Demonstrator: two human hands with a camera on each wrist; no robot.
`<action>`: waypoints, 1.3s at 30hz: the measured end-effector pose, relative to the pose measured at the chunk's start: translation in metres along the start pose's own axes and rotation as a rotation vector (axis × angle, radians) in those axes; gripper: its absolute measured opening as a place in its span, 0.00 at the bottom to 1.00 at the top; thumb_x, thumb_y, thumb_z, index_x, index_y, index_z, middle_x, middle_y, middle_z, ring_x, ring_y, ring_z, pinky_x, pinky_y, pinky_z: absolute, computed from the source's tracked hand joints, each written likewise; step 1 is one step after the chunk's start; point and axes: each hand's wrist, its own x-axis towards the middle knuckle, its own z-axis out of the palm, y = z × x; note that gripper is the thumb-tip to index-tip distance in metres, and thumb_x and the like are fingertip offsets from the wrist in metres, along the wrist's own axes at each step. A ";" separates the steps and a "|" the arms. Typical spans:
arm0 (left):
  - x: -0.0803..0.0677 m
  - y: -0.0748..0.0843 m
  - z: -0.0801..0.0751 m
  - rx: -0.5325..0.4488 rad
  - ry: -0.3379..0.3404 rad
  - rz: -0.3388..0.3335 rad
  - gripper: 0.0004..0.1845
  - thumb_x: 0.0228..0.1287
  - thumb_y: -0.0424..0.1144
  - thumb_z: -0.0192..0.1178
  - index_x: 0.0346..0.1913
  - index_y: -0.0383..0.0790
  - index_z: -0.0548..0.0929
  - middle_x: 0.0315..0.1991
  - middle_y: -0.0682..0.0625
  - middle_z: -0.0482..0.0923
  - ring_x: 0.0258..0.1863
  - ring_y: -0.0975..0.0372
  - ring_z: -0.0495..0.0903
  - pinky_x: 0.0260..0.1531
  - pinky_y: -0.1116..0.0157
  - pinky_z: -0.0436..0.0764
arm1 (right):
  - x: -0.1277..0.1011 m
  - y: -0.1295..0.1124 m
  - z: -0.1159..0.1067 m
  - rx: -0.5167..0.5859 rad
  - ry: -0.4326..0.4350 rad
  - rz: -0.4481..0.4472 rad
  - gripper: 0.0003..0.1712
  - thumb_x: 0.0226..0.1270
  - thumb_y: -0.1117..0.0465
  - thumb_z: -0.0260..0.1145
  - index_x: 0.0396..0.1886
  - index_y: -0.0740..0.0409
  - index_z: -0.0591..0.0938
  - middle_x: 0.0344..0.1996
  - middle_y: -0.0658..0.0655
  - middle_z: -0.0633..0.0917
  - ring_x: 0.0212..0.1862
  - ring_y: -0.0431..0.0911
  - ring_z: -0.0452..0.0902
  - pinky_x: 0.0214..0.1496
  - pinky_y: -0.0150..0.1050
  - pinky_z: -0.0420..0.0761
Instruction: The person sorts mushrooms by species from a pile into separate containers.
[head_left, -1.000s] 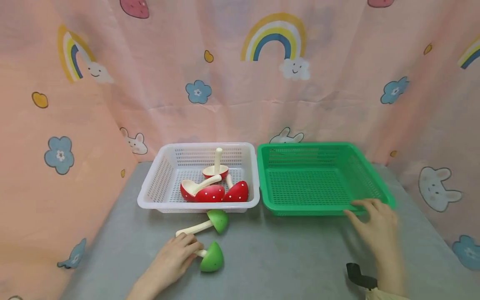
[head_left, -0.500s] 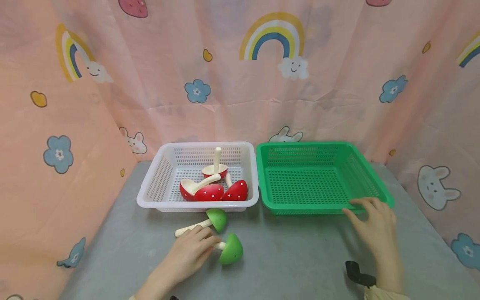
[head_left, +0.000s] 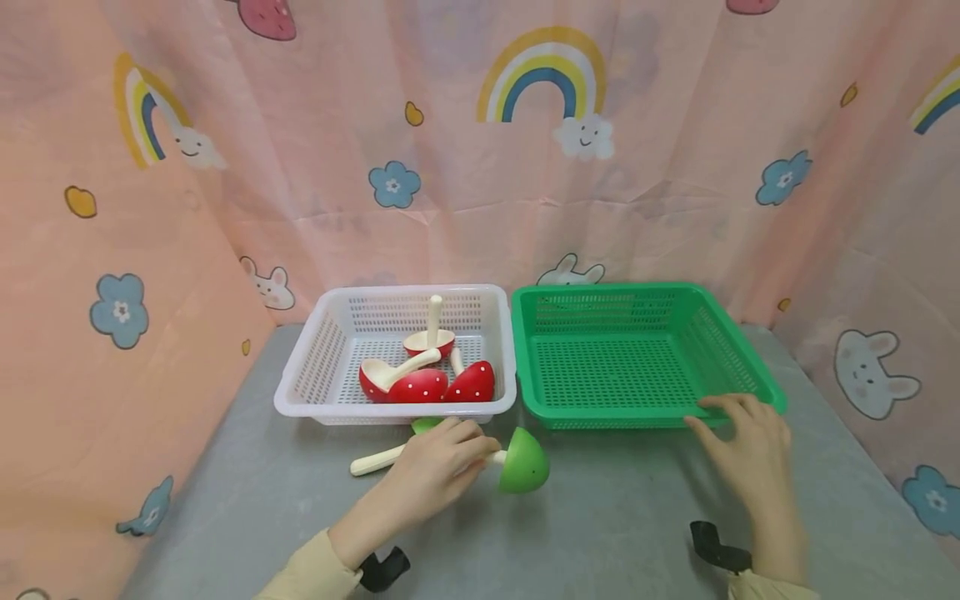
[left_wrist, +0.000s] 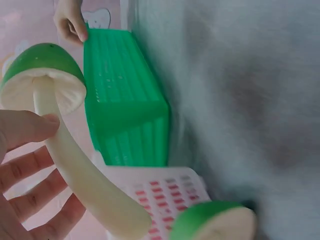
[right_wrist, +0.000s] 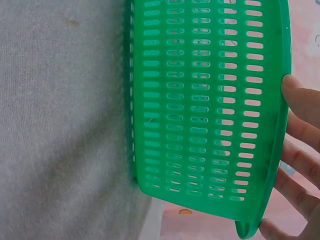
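Observation:
My left hand [head_left: 438, 471] pinches the pale stem of a toy mushroom with a green cap [head_left: 525, 463], held above the grey table. In the left wrist view the thumb lies across the mushroom's stem [left_wrist: 90, 175], close under the cap. A second green-capped mushroom [head_left: 377, 461] lies on the table in front of the white basket, partly hidden behind that hand. My right hand [head_left: 753, 454] holds the front rim of the green basket [head_left: 615, 420] near its right corner. From the right wrist, the thumb [right_wrist: 300, 97] shows against the rim, with the fingers beyond it.
To the left of the green basket, side by side with it, stands a white basket [head_left: 375, 411]. Several red mushrooms with white dots [head_left: 418, 386] lie in it. A patterned pink curtain [head_left: 465, 208] hangs behind and beside the grey table [head_left: 600, 533].
My left hand has lifted the green-capped mushroom off the table and carried it right and forward, passing in front of the other one. The right hand stays at the green basket's rim.

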 end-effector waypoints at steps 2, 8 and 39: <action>0.011 0.003 0.001 -0.023 -0.014 0.008 0.11 0.58 0.38 0.67 0.44 0.52 0.85 0.35 0.61 0.79 0.34 0.70 0.73 0.32 0.78 0.74 | -0.001 0.000 -0.002 -0.007 -0.007 0.005 0.17 0.60 0.55 0.70 0.45 0.59 0.81 0.48 0.66 0.78 0.53 0.64 0.68 0.57 0.69 0.59; 0.041 0.008 0.004 0.000 -0.022 0.101 0.10 0.58 0.39 0.66 0.44 0.52 0.84 0.36 0.60 0.80 0.32 0.69 0.74 0.25 0.80 0.70 | -0.002 -0.001 -0.003 -0.017 0.023 -0.010 0.17 0.57 0.57 0.72 0.44 0.59 0.82 0.46 0.66 0.79 0.52 0.63 0.69 0.57 0.66 0.61; 0.180 0.019 0.018 -0.169 -0.423 -0.032 0.07 0.67 0.41 0.58 0.43 0.51 0.85 0.33 0.59 0.77 0.28 0.68 0.69 0.22 0.75 0.67 | -0.002 -0.005 0.000 0.023 0.022 -0.012 0.16 0.57 0.60 0.72 0.43 0.62 0.82 0.44 0.67 0.78 0.51 0.64 0.68 0.56 0.67 0.59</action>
